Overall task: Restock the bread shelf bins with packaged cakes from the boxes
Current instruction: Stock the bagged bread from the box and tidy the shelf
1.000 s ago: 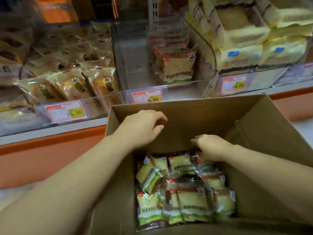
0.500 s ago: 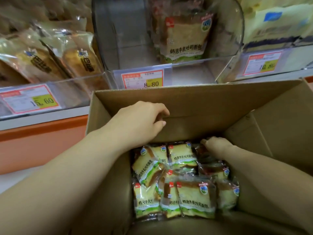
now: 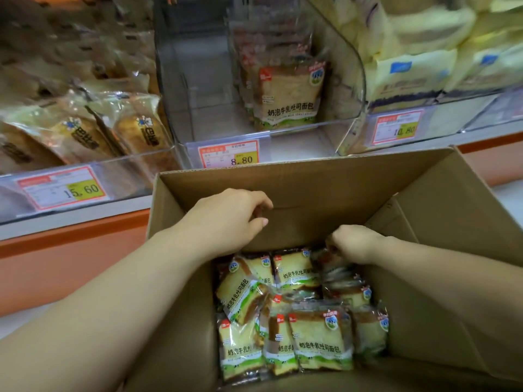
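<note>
Two hands in box (image 3: 452,250) — right hand (image 3: 355,243) pinching one cake packet (image 3: 329,257).

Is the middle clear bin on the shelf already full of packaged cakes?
No, the middle clear bin holds one short row of packaged cakes.

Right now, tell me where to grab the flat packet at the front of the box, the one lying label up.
Pinch the packet by its crimped top edge, nearer the far wall of the box, coming straight down from above. It lies flat on the pile, label up, with neighbours tight against its sides, so the sealed flap is probably the easiest part for fingers to close on.
</note>
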A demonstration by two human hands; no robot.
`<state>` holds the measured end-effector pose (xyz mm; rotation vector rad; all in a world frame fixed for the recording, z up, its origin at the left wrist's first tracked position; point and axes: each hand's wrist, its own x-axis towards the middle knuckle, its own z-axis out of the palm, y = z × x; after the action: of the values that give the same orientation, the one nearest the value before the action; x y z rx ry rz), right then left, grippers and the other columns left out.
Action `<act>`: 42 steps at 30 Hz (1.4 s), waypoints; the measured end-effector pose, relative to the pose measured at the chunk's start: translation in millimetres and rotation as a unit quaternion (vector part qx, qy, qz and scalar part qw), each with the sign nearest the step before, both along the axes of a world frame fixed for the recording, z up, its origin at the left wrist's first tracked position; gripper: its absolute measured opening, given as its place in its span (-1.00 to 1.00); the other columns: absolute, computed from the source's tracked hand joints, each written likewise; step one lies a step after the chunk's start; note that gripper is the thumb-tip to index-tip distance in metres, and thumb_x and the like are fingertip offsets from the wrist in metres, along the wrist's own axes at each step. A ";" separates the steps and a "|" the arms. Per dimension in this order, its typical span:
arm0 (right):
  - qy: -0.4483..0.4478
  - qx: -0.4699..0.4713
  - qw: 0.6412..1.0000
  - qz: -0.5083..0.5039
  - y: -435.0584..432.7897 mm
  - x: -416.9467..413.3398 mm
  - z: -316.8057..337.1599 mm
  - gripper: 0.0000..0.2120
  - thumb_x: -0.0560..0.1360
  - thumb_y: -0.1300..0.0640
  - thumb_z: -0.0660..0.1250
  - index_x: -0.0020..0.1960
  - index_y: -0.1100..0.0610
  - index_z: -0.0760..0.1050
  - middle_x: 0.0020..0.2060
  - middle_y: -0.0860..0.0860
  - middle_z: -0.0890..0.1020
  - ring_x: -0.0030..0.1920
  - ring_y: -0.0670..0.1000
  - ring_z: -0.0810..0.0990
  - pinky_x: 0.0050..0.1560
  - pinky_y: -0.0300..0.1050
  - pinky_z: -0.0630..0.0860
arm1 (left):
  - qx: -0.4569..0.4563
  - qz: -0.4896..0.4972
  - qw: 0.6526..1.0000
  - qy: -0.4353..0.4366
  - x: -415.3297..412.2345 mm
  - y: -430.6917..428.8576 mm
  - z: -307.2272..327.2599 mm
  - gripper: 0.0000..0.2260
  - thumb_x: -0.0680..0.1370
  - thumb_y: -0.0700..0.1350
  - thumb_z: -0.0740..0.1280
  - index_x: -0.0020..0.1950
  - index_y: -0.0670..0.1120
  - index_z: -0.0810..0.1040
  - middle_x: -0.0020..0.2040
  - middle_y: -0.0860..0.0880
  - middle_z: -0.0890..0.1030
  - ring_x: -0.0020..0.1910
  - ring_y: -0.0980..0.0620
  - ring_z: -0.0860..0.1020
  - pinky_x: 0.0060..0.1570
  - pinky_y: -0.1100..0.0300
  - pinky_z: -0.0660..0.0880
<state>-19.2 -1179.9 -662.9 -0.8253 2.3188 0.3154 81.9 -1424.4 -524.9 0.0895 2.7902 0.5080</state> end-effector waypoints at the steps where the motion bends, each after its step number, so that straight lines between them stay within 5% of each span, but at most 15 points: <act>1: -0.008 -0.008 1.000 -0.016 4.7 2.9 -0.8 -0.91 0.55 0.17 0.23 -0.04 0.09 0.51 -0.10 0.09 0.57 -0.14 0.13 0.55 -0.18 -0.08 0.45 | -0.009 -0.001 1.000 0.008 1.2 -0.4 1.4 -0.71 0.59 0.04 0.24 0.32 0.16 0.42 0.20 0.15 0.54 0.16 0.11 0.50 0.10 0.04 0.52; 4: -0.054 -0.084 0.987 -0.123 19.8 9.5 -10.6 -0.81 0.50 -0.02 0.36 0.03 0.06 0.54 -0.03 0.03 0.62 -0.03 0.04 0.59 -0.01 -0.06 0.54 | -0.017 0.005 0.999 0.037 3.3 -1.7 4.5 -0.71 0.60 0.05 0.23 0.32 0.17 0.41 0.23 0.13 0.53 0.21 0.08 0.48 0.11 0.03 0.50; 10: -0.062 -0.193 0.954 -0.221 17.7 -2.8 -31.9 -0.52 0.39 0.04 0.51 0.26 0.11 0.49 0.16 0.03 0.58 0.17 0.01 0.54 0.19 -0.18 0.44 | 0.021 0.020 0.999 0.032 -1.5 -4.5 -0.1 -0.73 0.59 0.04 0.24 0.30 0.17 0.44 0.02 0.20 0.51 0.10 0.14 0.50 0.07 0.10 0.51; 15: -0.097 -0.161 0.948 -0.258 9.7 -13.8 -65.8 -0.38 0.39 0.16 0.51 0.39 0.16 0.38 0.30 0.08 0.50 0.31 0.06 0.46 0.29 -0.16 0.36 | 0.036 0.017 0.999 0.020 -6.3 -3.4 -3.1 -0.74 0.60 0.04 0.23 0.29 0.18 0.43 -0.07 0.25 0.48 0.01 0.20 0.48 0.02 0.13 0.52; 18: -0.079 -0.150 0.951 -0.258 10.8 -10.9 -87.0 -0.54 0.41 0.17 0.49 0.28 0.12 0.49 0.20 0.06 0.57 0.22 0.05 0.52 0.22 -0.15 0.43 | 0.036 0.013 0.999 0.011 -7.1 -2.3 -6.1 -0.74 0.60 0.05 0.23 0.29 0.19 0.43 -0.04 0.24 0.50 -0.04 0.23 0.45 -0.05 0.20 0.49; 21: -0.044 -0.176 0.945 -0.271 15.6 -4.7 -95.6 -0.89 0.45 0.18 0.45 -0.05 0.04 0.58 -0.04 0.04 0.65 -0.01 0.01 0.60 0.02 -0.17 0.48 | 0.039 0.011 0.999 -0.001 -7.4 -0.2 -7.4 -0.74 0.60 0.04 0.23 0.29 0.20 0.43 0.00 0.23 0.54 -0.03 0.24 0.46 -0.07 0.22 0.49; 25: -0.035 -0.179 0.956 -0.232 16.8 1.1 -81.0 -0.80 0.47 0.17 0.43 -0.27 -0.04 0.49 -0.21 0.01 0.63 -0.12 0.01 0.61 -0.04 -0.17 0.49 | 0.041 0.001 0.999 -0.001 -7.4 2.0 -7.2 -0.74 0.59 0.04 0.23 0.28 0.19 0.44 0.01 0.22 0.55 -0.01 0.21 0.48 0.01 0.13 0.52; 32: -0.012 -0.238 0.961 -0.141 -5.0 5.5 17.2 -0.94 0.50 0.13 0.39 -0.14 0.05 0.62 -0.15 -0.03 0.67 -0.13 -0.07 0.62 -0.06 -0.18 0.52 | 0.039 -0.045 0.998 -0.005 -1.5 1.2 -6.8 -0.69 0.59 0.02 0.25 0.34 0.14 0.42 0.15 0.16 0.55 0.04 0.19 0.48 0.07 0.16 0.50; 36: -0.096 -0.416 0.873 -0.236 -20.9 31.9 85.7 -0.91 0.49 0.22 0.39 -0.20 0.12 0.59 -0.36 -0.02 0.67 -0.37 -0.11 0.64 -0.32 -0.25 0.55 | 0.054 -0.092 0.994 -0.008 5.3 2.5 -2.4 -0.53 0.54 0.08 0.33 0.43 0.15 0.31 0.30 0.10 0.46 0.17 0.16 0.44 0.20 0.13 0.45; 39: -0.121 -0.517 0.810 -0.249 -32.4 52.5 125.3 -0.92 0.49 0.27 0.37 -0.16 0.14 0.59 -0.38 0.00 0.67 -0.35 -0.04 0.66 -0.30 -0.22 0.57 | 0.086 -0.113 0.990 0.016 8.4 6.3 2.8 -0.38 0.47 0.12 0.41 0.47 0.12 0.25 0.33 0.08 0.43 0.27 0.13 0.41 0.29 0.16 0.37; 42: -0.144 -0.581 0.753 -0.272 -41.5 67.5 146.3 -0.93 0.49 0.29 0.35 -0.12 0.18 0.59 -0.38 0.00 0.66 -0.37 -0.07 0.64 -0.34 -0.29 0.54 | 0.106 -0.114 0.987 0.039 9.0 9.5 7.3 -0.48 0.45 0.06 0.44 0.37 0.11 0.37 0.20 0.09 0.53 0.05 0.14 0.49 0.15 0.15 0.45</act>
<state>48.2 -1221.4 -516.6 -0.5598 2.1408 -1.5385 90.9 -1414.9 -517.5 0.4784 2.7421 0.7529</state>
